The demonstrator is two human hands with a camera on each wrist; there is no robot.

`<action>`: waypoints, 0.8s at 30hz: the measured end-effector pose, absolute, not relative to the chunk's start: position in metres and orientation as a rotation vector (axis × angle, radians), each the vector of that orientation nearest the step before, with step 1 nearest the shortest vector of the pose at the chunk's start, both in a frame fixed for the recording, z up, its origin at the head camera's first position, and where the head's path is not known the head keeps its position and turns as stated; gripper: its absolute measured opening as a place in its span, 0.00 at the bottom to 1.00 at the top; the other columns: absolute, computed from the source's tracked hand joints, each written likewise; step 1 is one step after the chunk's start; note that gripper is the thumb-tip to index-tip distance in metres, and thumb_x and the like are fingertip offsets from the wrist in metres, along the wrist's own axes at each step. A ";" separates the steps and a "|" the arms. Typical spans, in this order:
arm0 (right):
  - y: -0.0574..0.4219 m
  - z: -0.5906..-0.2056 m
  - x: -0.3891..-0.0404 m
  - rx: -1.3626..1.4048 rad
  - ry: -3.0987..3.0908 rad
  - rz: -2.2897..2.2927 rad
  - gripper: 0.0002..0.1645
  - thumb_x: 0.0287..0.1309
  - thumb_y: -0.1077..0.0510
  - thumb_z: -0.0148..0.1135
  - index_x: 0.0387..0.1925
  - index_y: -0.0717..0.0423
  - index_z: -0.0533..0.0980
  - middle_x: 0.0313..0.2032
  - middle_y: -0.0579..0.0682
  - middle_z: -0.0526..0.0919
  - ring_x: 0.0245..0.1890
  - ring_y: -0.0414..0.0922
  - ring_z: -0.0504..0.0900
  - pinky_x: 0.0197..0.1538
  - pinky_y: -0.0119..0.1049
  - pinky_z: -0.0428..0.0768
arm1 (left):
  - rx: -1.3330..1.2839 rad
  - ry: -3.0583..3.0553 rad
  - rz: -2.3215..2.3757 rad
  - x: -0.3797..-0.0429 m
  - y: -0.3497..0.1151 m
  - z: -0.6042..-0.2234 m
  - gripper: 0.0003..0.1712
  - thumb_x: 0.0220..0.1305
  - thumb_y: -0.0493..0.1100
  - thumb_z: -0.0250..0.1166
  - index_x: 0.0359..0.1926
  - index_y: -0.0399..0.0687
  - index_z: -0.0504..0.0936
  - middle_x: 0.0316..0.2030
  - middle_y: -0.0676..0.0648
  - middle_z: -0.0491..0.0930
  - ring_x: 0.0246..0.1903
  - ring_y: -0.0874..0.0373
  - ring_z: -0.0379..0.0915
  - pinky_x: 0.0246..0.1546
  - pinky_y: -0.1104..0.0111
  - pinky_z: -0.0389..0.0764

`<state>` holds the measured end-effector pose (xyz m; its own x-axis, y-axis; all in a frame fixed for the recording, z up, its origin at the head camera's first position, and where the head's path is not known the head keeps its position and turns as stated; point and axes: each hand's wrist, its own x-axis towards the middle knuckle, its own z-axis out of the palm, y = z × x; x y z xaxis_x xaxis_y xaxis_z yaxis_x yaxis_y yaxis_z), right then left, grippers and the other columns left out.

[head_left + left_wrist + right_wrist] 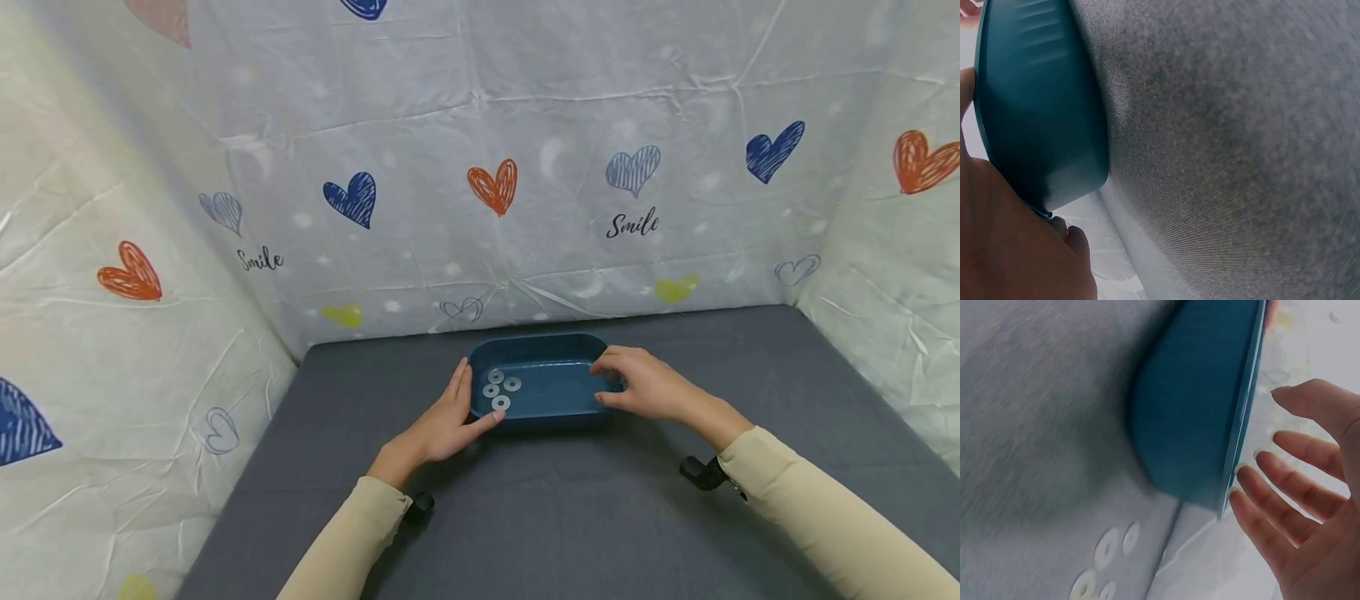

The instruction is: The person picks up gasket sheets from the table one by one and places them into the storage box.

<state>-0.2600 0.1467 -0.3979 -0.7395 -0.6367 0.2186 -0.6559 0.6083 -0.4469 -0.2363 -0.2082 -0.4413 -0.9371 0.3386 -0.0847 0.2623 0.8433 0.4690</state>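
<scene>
A deep blue plastic tray (558,392) with rounded corners stands in front of me. Several flat pale washers (512,384) lie inside it at the left end. My left hand (442,425) holds that end, fingers along the outer wall and thumb on the front rim; the left wrist view shows the thumb on the rim too. At the other end is my right hand (648,385), its fingers bent loosely over the right rim. In the right wrist view its fingertips (1244,478) are spread beside the rim with nothing between them.
More washers (1107,548) lie on the table beyond the tray's right end, mostly hidden behind my right hand in the head view. Grey cloth covers the table (555,517). A white curtain (420,267) printed with hearts stands behind and at both sides.
</scene>
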 end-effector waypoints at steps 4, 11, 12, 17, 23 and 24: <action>0.165 -0.399 -0.257 1.084 -2.788 0.851 0.17 0.63 0.59 0.71 0.52 0.60 0.82 0.49 0.56 0.82 0.46 0.54 0.83 0.46 0.49 0.83 | 0.468 2.855 0.693 -0.236 -0.208 -0.442 0.65 0.67 0.80 0.48 0.81 0.44 0.29 0.81 0.49 0.21 0.80 0.48 0.34 0.76 0.48 0.52; 0.196 -0.405 -0.255 1.047 -2.773 0.916 0.17 0.63 0.61 0.71 0.52 0.62 0.82 0.48 0.56 0.82 0.45 0.55 0.83 0.46 0.52 0.83 | 0.464 2.844 0.706 -0.235 -0.208 -0.439 0.64 0.68 0.79 0.48 0.81 0.46 0.27 0.80 0.51 0.18 0.80 0.48 0.32 0.75 0.47 0.52; 0.200 -0.406 -0.255 1.037 -2.772 0.914 0.16 0.63 0.62 0.71 0.52 0.61 0.82 0.47 0.56 0.82 0.45 0.55 0.83 0.45 0.51 0.83 | 0.465 2.843 0.709 -0.235 -0.208 -0.439 0.64 0.68 0.79 0.49 0.81 0.46 0.27 0.80 0.51 0.18 0.80 0.48 0.32 0.75 0.47 0.51; 0.217 -0.409 -0.255 0.982 -2.778 0.902 0.17 0.61 0.63 0.71 0.51 0.63 0.82 0.47 0.57 0.83 0.45 0.55 0.83 0.44 0.52 0.84 | 0.469 2.848 0.712 -0.236 -0.208 -0.437 0.63 0.70 0.76 0.50 0.81 0.45 0.28 0.80 0.50 0.19 0.80 0.47 0.32 0.75 0.46 0.51; 0.231 -0.415 -0.258 0.922 -2.815 0.865 0.18 0.60 0.63 0.72 0.51 0.66 0.82 0.47 0.60 0.83 0.44 0.56 0.83 0.45 0.52 0.83 | 0.474 2.848 0.700 -0.236 -0.207 -0.439 0.63 0.70 0.76 0.50 0.81 0.44 0.28 0.81 0.49 0.20 0.80 0.46 0.32 0.75 0.46 0.51; 0.233 -0.417 -0.259 0.914 -2.818 0.848 0.18 0.60 0.62 0.72 0.50 0.65 0.82 0.47 0.60 0.83 0.44 0.55 0.83 0.45 0.51 0.82 | 0.473 2.847 0.699 -0.236 -0.207 -0.439 0.62 0.70 0.76 0.50 0.81 0.44 0.28 0.81 0.49 0.19 0.80 0.46 0.33 0.75 0.46 0.51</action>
